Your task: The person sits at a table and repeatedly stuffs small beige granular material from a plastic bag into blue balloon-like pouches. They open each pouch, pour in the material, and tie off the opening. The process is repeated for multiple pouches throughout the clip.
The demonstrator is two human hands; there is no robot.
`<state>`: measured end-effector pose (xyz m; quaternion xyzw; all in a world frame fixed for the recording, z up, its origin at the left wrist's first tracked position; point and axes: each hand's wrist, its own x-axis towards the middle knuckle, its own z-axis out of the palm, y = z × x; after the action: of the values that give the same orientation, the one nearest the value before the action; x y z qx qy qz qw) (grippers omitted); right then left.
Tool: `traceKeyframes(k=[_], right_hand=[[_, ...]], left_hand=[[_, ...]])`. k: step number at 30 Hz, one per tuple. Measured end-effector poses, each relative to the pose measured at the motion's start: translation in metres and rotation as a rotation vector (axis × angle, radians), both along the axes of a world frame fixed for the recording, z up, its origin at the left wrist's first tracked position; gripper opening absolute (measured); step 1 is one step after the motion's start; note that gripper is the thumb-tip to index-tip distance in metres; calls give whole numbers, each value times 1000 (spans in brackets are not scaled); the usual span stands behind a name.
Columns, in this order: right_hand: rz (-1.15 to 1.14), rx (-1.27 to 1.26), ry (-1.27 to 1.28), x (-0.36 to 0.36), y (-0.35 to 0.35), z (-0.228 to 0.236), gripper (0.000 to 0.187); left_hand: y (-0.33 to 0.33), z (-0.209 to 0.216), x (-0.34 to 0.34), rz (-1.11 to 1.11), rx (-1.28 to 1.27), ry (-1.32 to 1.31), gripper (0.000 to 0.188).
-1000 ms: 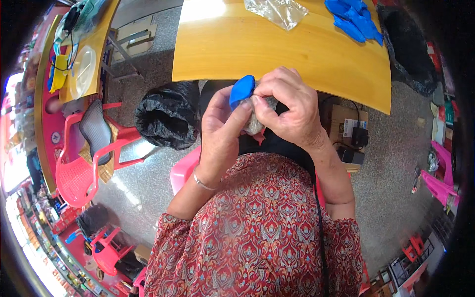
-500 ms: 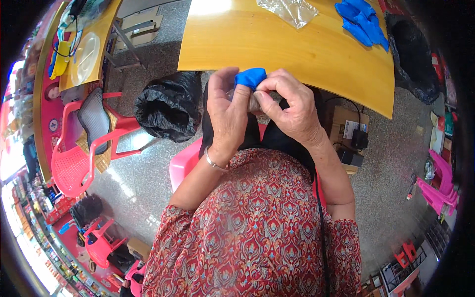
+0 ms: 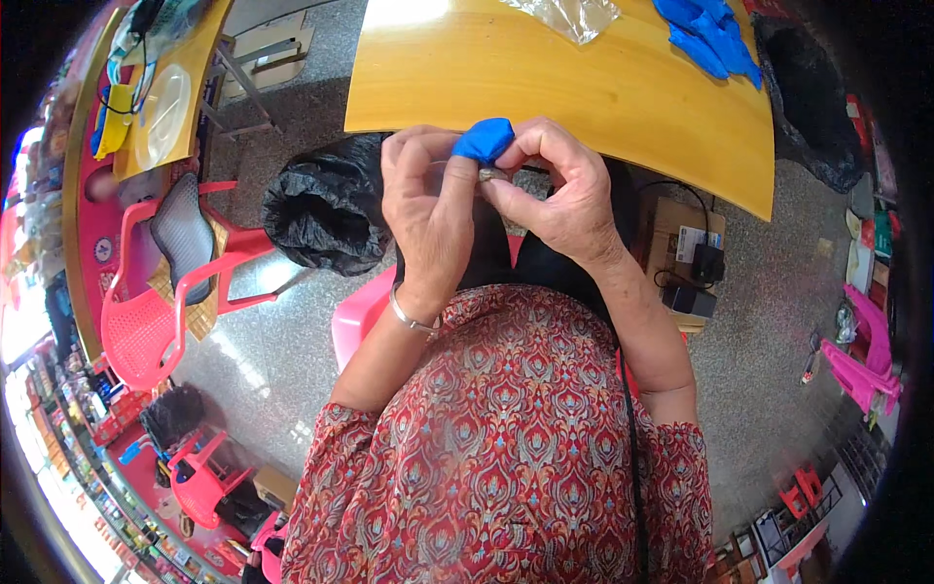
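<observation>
Just in front of the table's near edge, a small blue fabric piece (image 3: 484, 141) is bunched into a rounded, puffed shape. My left hand (image 3: 428, 200) grips it from the left, thumb against its near side and fingers curled behind. The thumb and forefinger of my right hand (image 3: 569, 190) close in a pinch at its lower right edge, beside a small greyish-brown bit whose kind I cannot tell. More blue fabric pieces (image 3: 708, 34) lie in a loose heap at the table's far right, away from both hands.
The yellow table (image 3: 555, 92) spans the top, with a clear plastic bag (image 3: 574, 15) on it. A black bin bag (image 3: 326, 209) stands open at left, another black bag (image 3: 808, 97) hangs at right. A pink chair (image 3: 146, 316) stands left; a cardboard box (image 3: 686, 243) sits under the table.
Both hands have shifted slightly left with the blue fabric piece, which now stands more puffed up. My right thumb and forefinger have moved to its lower edge.
</observation>
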<state>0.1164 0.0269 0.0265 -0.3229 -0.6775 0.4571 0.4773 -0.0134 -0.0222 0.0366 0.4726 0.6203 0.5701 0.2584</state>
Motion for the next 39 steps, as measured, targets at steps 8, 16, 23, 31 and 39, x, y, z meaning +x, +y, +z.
traceKeyframes(k=[8,16,23,31,39], right_hand=[[-83,-39,45,-5,-7,-6,21],[-212,-193,100,-2,-15,-8,26],[-331,-134,76,1,-19,-12,22],[-282,-356,211,13,-23,-15,19],[-62,-468,341,26,-18,-1,28]], left_hand=[[-5,-1,-3,53,103,109,12],[-2,-5,-7,-94,108,173,13],[-5,0,0,-236,18,-20,12],[-2,-2,8,-291,-77,-224,10],[5,-1,14,-298,-149,-524,12]])
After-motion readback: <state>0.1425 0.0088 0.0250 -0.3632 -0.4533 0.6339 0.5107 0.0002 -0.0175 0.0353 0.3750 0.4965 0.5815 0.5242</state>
